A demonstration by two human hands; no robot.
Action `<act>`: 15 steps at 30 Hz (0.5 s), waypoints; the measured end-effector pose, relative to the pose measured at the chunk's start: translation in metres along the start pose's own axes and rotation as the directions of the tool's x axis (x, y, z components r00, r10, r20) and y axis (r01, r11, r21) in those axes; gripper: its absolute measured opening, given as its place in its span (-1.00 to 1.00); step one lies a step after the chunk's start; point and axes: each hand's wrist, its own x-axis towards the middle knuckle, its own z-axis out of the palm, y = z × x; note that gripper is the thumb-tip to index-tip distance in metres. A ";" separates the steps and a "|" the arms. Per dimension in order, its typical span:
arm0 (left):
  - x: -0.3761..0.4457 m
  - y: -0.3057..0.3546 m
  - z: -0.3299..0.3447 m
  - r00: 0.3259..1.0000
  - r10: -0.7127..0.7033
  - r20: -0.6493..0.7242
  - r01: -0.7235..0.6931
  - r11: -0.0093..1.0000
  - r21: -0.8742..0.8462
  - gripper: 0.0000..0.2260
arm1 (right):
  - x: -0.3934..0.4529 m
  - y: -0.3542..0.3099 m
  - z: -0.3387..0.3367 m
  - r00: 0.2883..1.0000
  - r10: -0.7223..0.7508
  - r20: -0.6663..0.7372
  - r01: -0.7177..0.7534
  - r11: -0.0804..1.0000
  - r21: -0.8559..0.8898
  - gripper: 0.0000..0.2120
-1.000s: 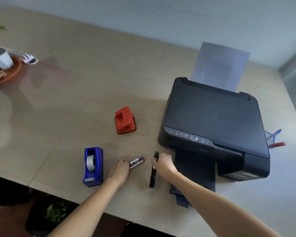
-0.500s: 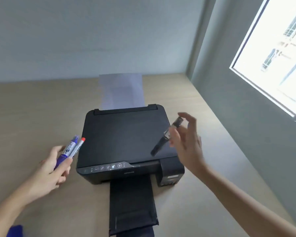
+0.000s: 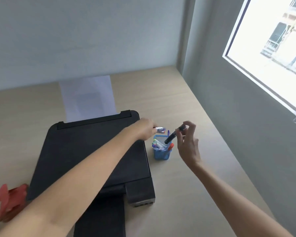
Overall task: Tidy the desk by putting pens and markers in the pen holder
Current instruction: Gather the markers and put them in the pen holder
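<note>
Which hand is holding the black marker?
The right hand holds the black marker, tilted down over the blue holder. The left hand grips lighter pens with purple on them instead.

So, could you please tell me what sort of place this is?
Probably a home office or study corner: a black printer loaded with paper sits on a wooden desk, beside a blue mesh pen holder.

Both hands have crossed the black printer (image 3: 92, 151) to a blue mesh pen holder (image 3: 161, 152), newly in view. The left hand (image 3: 144, 130) now carries what appear to be two markers (image 3: 160, 129) above it; the right hand (image 3: 188, 142) tilts the black marker (image 3: 173, 135) toward its rim.
</note>
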 end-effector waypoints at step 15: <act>0.079 0.002 0.070 0.977 -0.212 0.021 0.213 0.971 -0.104 -0.75 | 0.014 0.058 0.022 0.932 -0.251 0.260 0.313 0.921 -0.233 -0.76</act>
